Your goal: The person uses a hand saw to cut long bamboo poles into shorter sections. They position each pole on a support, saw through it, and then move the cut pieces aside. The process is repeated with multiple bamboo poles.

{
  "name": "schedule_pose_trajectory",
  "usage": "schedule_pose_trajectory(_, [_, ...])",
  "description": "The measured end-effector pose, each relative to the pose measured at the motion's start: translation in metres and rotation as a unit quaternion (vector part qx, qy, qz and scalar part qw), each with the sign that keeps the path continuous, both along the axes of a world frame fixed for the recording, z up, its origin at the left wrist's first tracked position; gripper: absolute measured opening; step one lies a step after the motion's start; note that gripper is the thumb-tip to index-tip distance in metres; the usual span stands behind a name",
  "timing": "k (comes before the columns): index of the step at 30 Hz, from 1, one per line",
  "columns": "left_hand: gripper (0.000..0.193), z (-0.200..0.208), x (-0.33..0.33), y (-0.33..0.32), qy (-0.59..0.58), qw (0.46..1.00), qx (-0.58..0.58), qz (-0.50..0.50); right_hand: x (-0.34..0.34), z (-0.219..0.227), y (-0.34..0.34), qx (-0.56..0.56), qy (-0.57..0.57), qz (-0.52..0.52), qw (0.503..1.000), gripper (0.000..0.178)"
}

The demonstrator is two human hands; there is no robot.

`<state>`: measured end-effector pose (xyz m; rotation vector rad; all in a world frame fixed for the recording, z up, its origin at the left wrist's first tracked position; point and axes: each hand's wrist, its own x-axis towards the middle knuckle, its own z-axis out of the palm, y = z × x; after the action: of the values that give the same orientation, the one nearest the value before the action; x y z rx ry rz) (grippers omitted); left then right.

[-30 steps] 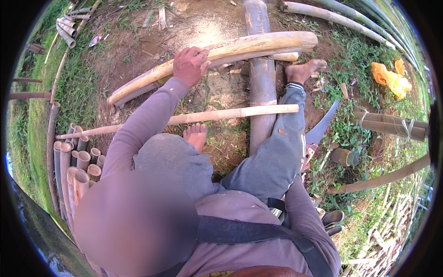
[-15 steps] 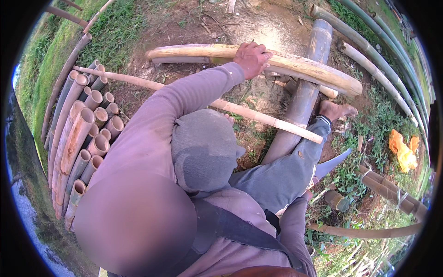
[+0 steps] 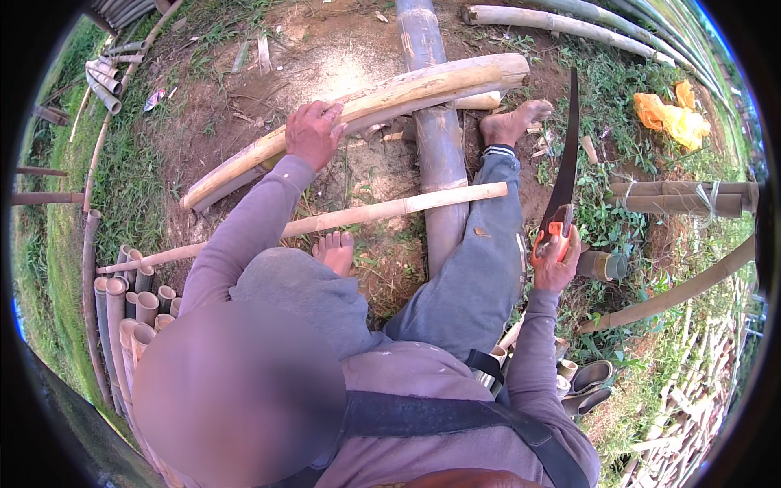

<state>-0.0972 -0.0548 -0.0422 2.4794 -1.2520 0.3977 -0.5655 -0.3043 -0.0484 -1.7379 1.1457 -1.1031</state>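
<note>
My left hand is closed over a pale, peeled bamboo piece, gripping it left of its middle. That piece lies slanted across a thick grey bamboo log, with its right end past the log and its left end low over the dirt. In my right hand is a handsaw with an orange handle. Its dark curved blade points away from me, right of my outstretched leg and apart from the bamboo. A thin bamboo pole crosses the log nearer to me, over my leg's side.
Upright cut bamboo tubes stand at the left. Long green poles lie at the far right, near an orange plastic bag. Tied bamboo lengths and a short bamboo piece lie on the right.
My right hand has brought the saw forward from low beside my leg, its blade now pointing ahead. My left hand stays on the bamboo piece. The view has shifted, and my left foot now shows.
</note>
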Motion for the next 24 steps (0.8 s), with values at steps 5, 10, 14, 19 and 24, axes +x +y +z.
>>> schedule_pose_trajectory(5, [0.043, 0.001, 0.001, -0.001, -0.003, 1.000, 0.011, -0.003, 0.063, 0.071, -0.008, -0.185, 0.109, 0.122, 0.969, 0.046])
schedule_pose_trajectory(10, [0.044, 0.000, 0.000, -0.004, 0.007, 1.000, 0.015, -0.002, 0.075, 0.073, -0.016, -0.157, 0.130, 0.168, 0.964, 0.044])
schedule_pose_trajectory(14, [0.044, 0.004, -0.002, -0.002, -0.006, 1.000, 0.024, 0.001, 0.073, 0.072, -0.021, -0.226, 0.159, 0.167, 0.947, 0.043])
schedule_pose_trajectory(19, [0.043, 0.001, 0.001, -0.002, 0.032, 0.998, 0.055, 0.000, 0.076, 0.067, -0.028, -0.167, 0.140, 0.168, 0.961, 0.042])
schedule_pose_trajectory(24, [0.045, 0.003, 0.002, -0.005, -0.005, 0.999, 0.048, 0.001, 0.106, 0.075, -0.043, -0.213, 0.139, 0.183, 0.950, 0.042])
